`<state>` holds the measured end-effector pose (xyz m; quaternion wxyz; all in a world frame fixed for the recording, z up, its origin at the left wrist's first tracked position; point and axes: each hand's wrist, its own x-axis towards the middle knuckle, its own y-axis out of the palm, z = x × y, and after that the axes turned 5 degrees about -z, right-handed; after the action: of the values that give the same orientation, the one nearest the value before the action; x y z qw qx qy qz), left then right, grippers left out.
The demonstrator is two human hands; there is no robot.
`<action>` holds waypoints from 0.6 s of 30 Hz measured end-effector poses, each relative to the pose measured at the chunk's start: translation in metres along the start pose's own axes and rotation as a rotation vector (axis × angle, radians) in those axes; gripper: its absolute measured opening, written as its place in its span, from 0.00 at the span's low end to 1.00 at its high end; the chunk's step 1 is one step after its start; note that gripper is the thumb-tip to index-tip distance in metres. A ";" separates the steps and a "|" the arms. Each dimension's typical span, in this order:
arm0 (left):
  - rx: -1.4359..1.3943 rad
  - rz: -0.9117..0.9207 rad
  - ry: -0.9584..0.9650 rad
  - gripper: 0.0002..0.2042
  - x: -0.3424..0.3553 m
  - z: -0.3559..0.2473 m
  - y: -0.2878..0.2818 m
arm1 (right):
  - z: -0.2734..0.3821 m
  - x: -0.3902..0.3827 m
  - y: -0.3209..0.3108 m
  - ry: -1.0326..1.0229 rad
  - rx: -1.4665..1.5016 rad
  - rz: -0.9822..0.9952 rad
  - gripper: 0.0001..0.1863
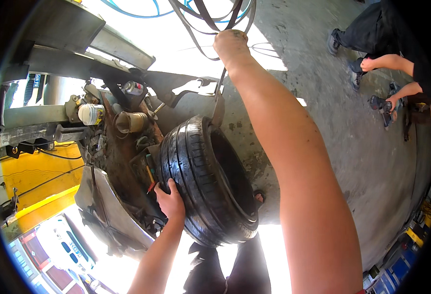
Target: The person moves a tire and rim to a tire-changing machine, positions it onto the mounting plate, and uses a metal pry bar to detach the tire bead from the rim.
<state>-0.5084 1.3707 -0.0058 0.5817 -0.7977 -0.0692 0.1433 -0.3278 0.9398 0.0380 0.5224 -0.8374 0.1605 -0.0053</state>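
A black car tyre point(188, 164) stands tilted in front of me, its treaded side to the left and its open middle to the right. My left hand point(171, 202) lies against the lower tread, thumb raised and fingers partly hidden; I see nothing held in it. Stretched far forward, my right hand point(232, 45) is closed in a fist on a dark looped strap point(208, 17). Loops of this strap spread above the fist, and a narrow length runs down toward a flat brown piece point(218, 110) at the tyre's far rim. The fingers' exact hold is hidden.
Left of the tyre, a dirty metal stand carries a white tub point(91, 114), a tan cup point(130, 122), a can point(133, 88) and hand tools point(150, 172). Yellow machinery point(49, 171) is behind it. Another person point(389, 61) is at the far right on the concrete floor point(333, 127).
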 end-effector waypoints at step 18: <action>-0.014 0.033 -0.039 0.34 -0.006 -0.007 -0.008 | 0.004 0.003 -0.003 -0.057 0.001 0.071 0.20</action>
<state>-0.5114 1.3654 0.0044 0.5720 -0.7999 -0.0686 0.1679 -0.3237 0.9440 0.0385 0.5272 -0.8307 0.1749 0.0371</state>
